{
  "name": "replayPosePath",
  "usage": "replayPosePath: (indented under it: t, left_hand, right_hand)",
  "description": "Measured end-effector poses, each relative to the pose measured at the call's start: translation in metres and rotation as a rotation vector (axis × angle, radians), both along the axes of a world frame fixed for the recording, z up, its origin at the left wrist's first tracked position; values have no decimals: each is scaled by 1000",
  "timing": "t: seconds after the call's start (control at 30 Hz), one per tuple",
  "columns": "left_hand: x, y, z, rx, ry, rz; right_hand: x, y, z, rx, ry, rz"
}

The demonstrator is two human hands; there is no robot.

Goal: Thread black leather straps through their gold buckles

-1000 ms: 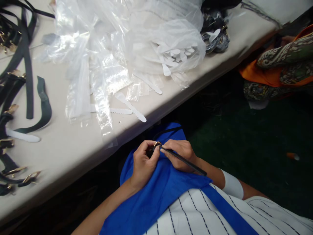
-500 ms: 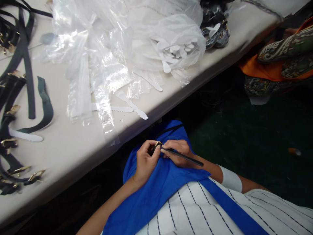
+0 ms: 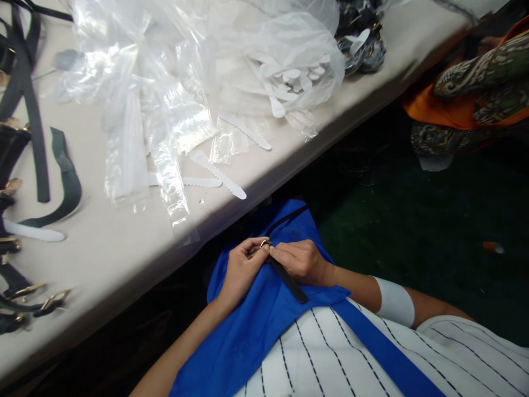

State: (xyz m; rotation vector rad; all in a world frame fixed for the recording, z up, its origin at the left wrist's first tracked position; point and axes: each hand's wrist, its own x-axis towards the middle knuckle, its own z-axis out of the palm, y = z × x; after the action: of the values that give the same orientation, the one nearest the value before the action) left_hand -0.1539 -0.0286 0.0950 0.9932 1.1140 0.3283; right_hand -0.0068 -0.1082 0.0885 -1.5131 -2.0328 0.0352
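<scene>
You are holding a black strap [image 3: 287, 278] in your lap, below the table's [image 3: 103, 259] near edge, over a blue cloth [image 3: 256, 325]. Your left hand [image 3: 239, 270] is pinching the gold buckle [image 3: 264, 243] at the strap's upper end, fingers curled around it. Your right hand [image 3: 301, 261] is gripping the strap just beside the buckle, and the free end is running down across the cloth toward your striped shirt [image 3: 330, 358]. On the table, clear bags [image 3: 165, 99] are lying heaped toward the far edge, with white toothed strips [image 3: 219, 175] spilling out near the near edge. More straps with gold buckles [image 3: 28, 165] are lying along the left edge. Another person's patterned clothing [image 3: 475, 99] is showing at the right, past the table's corner
</scene>
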Motion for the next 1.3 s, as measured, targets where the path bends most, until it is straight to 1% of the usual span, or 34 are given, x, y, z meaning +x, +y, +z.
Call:
replayPosePath:
  t: [0.1,0.2,0.33,0.67,0.9,1.03,1.3]
  left_hand:
    - [2,2,-1,-89,51,18]
    - [6,5,3,-173,101,40]
    - [10,6,7,-212,100,62]
    - [6,-7,3,-150,52,137]
    - [9,-9,11,-120,24,194]
    - [11,-9,16,-92,29,210]
    - [12,-10,18,-30,69,208]
  right_hand:
    - [0,2,-1,-12,-50,33]
    - [-1,3,-4,-21,-36,66]
    - [-2,2,-7,-40,-4,86]
    - [-4,0,-5,-25,61,121]
    - [-8,3,-1,26,102,130]
    - [-11,3,1,67,107,103]
    - [-13,6,2,125,55,84]
